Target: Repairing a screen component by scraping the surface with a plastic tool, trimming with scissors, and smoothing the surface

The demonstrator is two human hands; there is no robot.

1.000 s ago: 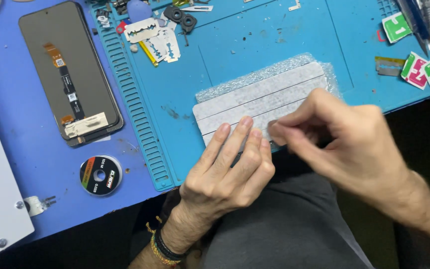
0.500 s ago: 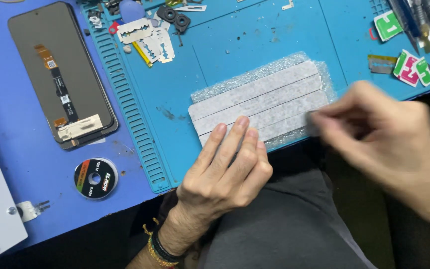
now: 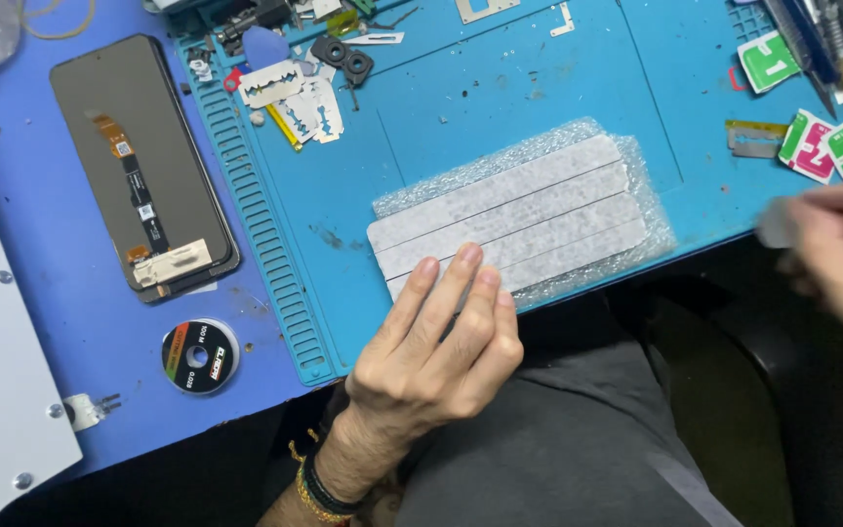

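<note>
Peeling stage, I'd say: on the blue ribbed silicone mat lies a bubble-wrap packet faced with white tape strips. The left hand presses it, fingers flat and open. The right hand is blurred; its grip is unclear. Next needs a firm hold-down.

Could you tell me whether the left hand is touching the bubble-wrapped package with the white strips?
Touching. The head view shows the left hand lying flat, its fingertips pressed onto the near edge of the bubble-wrapped package, with no gap.
</note>
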